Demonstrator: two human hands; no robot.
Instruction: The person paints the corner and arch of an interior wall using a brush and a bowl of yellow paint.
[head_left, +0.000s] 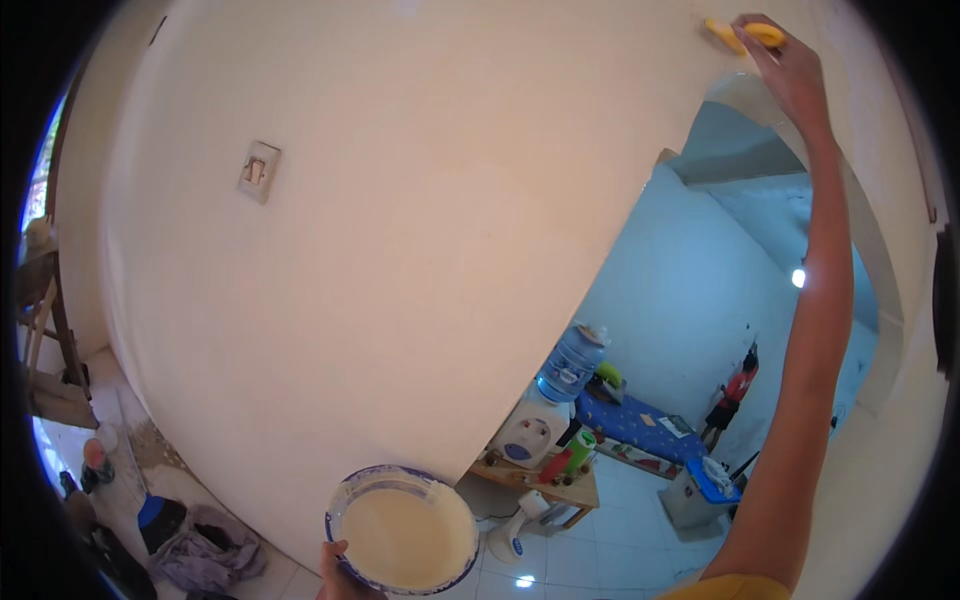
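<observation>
My left hand (339, 576) grips the rim of a round bowl (328, 517) with a dark blue edge, low in the head view. Cream-coloured paint (405, 536) fills much of it, and smears of paint coat its rim. High at the upper right, my right hand (793, 75) is closed around the yellow handle of a paintbrush (763, 34). The brush's blurred head is at the cream wall (420, 247), above the curved top of an archway (739, 88). Whether the bristles touch the wall is hard to tell.
A light switch (259, 172) is on the wall. Through the archway stand a water dispenser (529, 431), a low wooden table (581, 491), a blue mattress (637, 431), a lidded bin (686, 499) and a person (735, 394) at the far wall. Crumpled cloth (210, 551) lies at lower left.
</observation>
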